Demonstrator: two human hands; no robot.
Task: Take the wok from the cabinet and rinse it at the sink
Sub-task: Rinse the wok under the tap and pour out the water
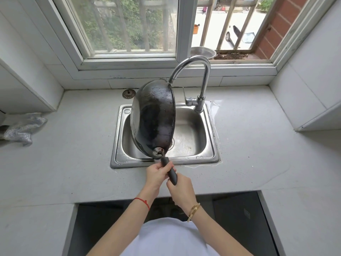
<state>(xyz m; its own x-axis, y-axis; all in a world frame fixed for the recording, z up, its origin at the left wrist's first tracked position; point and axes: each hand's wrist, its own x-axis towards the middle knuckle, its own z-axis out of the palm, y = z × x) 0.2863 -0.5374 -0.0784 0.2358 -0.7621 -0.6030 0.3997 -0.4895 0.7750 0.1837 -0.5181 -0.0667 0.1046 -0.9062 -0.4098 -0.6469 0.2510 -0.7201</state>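
Gripping the wok handle (pixel 170 172) with left hand (pixel 156 175) and right hand (pixel 181 189), tilting the black wok (pixel 153 119) on edge over the steel sink (pixel 193 133) beyond them.

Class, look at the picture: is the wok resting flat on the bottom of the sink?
No: both hands, left and right, grip the handle and hold the wok tipped on its side above the sink.

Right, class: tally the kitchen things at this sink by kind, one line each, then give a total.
Wok, held tilted over the sink by both hands: 1
Sink: 1
Tap: 1
Drain strainer on the counter: 1
Metal bowl on the sill: 1
Cloth: 1
Total: 6
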